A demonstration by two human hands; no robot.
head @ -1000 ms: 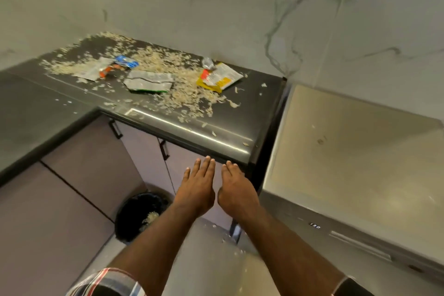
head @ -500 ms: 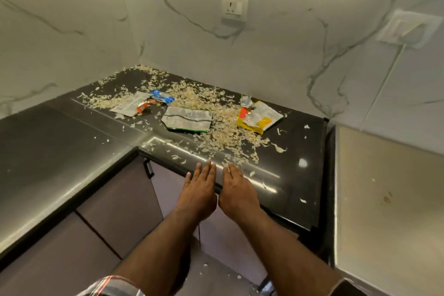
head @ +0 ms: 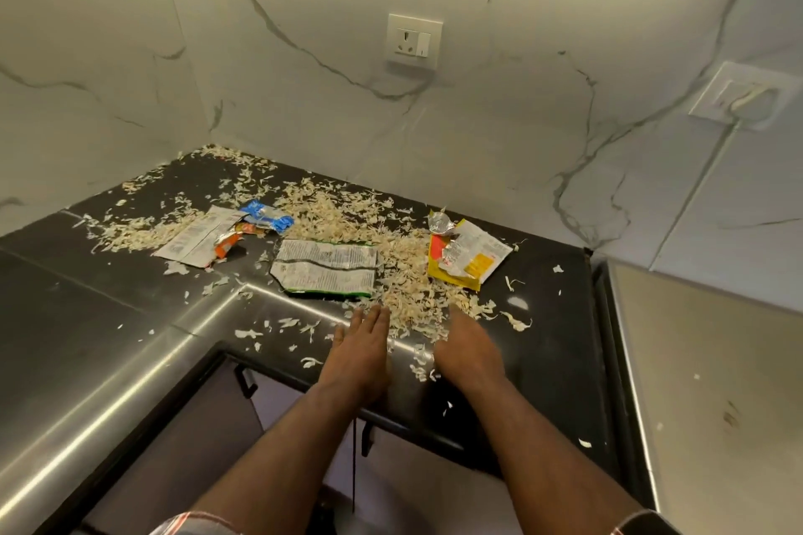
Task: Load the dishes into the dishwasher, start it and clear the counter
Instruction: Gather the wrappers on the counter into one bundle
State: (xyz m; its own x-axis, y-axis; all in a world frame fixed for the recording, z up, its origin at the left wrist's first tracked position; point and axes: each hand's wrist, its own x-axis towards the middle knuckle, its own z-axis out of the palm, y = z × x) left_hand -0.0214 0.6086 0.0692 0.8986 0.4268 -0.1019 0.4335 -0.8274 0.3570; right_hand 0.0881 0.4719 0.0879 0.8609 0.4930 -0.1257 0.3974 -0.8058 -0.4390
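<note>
Pale vegetable shreds [head: 347, 226] lie scattered over the dark corner counter [head: 78, 317]. Among them are a green-edged empty packet [head: 328, 267], a yellow torn packet [head: 467, 258], a white wrapper [head: 195, 237] and a blue wrapper [head: 265, 216]. My left hand [head: 360, 354] lies flat, fingers straight, at the near edge of the shred pile. My right hand [head: 467, 354] is a little apart to its right, fingers straight and tilted on edge, touching the shreds. Neither hand holds anything.
The beige top of an appliance [head: 717, 382] stands right of the counter. Marble walls carry a socket [head: 415, 40] and a plugged outlet [head: 738, 98]. Cabinet doors with dark handles [head: 245, 380] are below the counter edge.
Both hands moved forward from below the counter edge onto the counter and spread apart at the shred pile. The view has tilted up; the bin on the floor has left the view.
</note>
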